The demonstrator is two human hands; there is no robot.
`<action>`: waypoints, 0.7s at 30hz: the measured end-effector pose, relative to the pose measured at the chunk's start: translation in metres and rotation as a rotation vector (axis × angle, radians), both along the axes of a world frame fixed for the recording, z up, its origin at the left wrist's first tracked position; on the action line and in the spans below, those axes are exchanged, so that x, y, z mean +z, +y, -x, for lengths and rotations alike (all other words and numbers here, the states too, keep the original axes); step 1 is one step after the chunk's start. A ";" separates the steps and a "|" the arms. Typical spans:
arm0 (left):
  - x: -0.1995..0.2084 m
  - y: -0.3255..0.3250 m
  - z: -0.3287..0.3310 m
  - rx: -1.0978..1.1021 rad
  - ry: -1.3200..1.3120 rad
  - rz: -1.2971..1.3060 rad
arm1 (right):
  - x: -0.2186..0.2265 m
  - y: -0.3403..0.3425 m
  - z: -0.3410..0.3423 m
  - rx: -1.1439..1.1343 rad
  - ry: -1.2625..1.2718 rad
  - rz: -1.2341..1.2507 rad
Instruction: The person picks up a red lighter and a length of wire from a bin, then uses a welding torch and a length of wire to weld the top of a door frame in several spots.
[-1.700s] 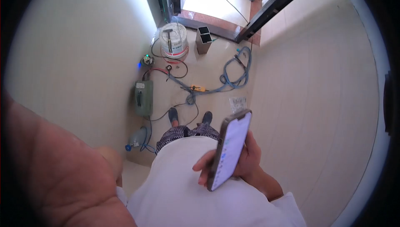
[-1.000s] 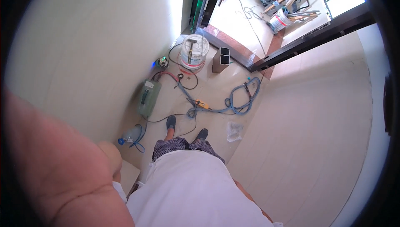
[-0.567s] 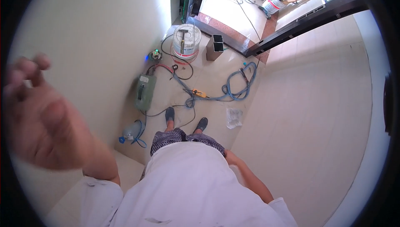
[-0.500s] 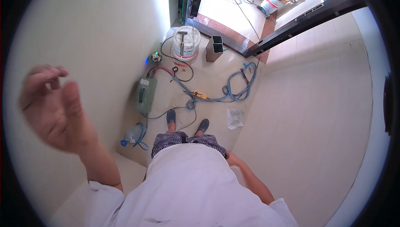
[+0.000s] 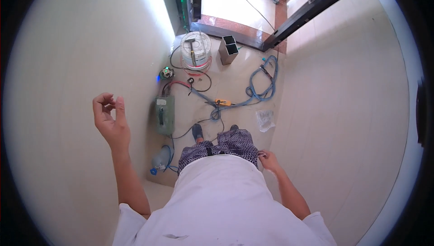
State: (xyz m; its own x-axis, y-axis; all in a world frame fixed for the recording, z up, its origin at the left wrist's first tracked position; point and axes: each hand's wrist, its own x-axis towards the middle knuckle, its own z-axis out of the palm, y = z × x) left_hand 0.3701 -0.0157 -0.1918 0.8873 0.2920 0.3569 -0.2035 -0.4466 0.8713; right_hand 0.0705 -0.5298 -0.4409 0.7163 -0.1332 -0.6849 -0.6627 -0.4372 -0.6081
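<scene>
I see the left hand (image 5: 112,125) raised, fingers curled, thumb apart, gripping nothing visible. The right hand (image 5: 270,161) meets the side of the patterned shorts (image 5: 238,145), worn at the hips; from my station I can't tell whether its bunched fingers pinch them. Farther off, a green machine (image 5: 166,118) stands near the wall (image 5: 86,56), probably to spare floor space; beyond, a hammer (image 5: 192,56) lies on a lidded bucket (image 5: 203,52), likely for easy reach.
</scene>
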 end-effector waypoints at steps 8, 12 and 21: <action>-0.013 -0.128 -0.086 -0.168 -0.054 0.097 | -0.019 -0.063 -0.010 -0.119 0.047 -0.005; -0.078 -0.224 -0.111 -0.358 0.223 -0.113 | -0.029 -0.119 -0.028 -0.197 0.146 -0.043; -0.350 -0.146 -0.032 -0.327 1.300 -0.507 | -0.003 -0.302 -0.168 -0.004 -0.065 0.167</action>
